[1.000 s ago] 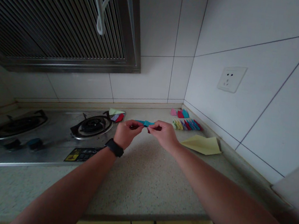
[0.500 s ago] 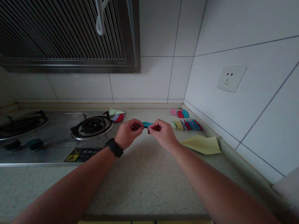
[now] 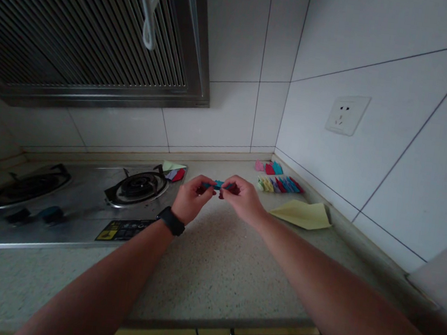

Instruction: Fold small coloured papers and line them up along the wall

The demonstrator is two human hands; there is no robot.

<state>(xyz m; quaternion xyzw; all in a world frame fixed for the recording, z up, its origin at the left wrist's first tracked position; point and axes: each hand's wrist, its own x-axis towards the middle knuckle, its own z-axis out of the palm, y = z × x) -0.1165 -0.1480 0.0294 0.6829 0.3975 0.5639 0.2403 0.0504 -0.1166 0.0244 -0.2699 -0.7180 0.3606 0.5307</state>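
Note:
Between my two hands is a small piece of blue folded paper (image 3: 218,184), held above the counter. My left hand (image 3: 192,197), with a black watch on its wrist, pinches the paper's left end. Thumb and fingers of my right hand (image 3: 243,198) close on its right end. Most of the paper is hidden behind my fingers. Beyond my right hand, several small folded paper pieces (image 3: 280,185) in yellow, purple, red and blue stand in a row. A few pink, red and blue paper pieces (image 3: 269,168) lie behind that row.
A yellow paper sheet (image 3: 303,214) lies on the speckled counter (image 3: 210,274), right of my hands. On the left is a gas stove (image 3: 78,225), with red, purple and pale paper pieces (image 3: 175,173) at its back right corner. A range hood (image 3: 94,94) hangs above it.
My fingers have drawn slightly closer together around the blue paper, and less of it shows between them. The camera view has shifted very slightly.

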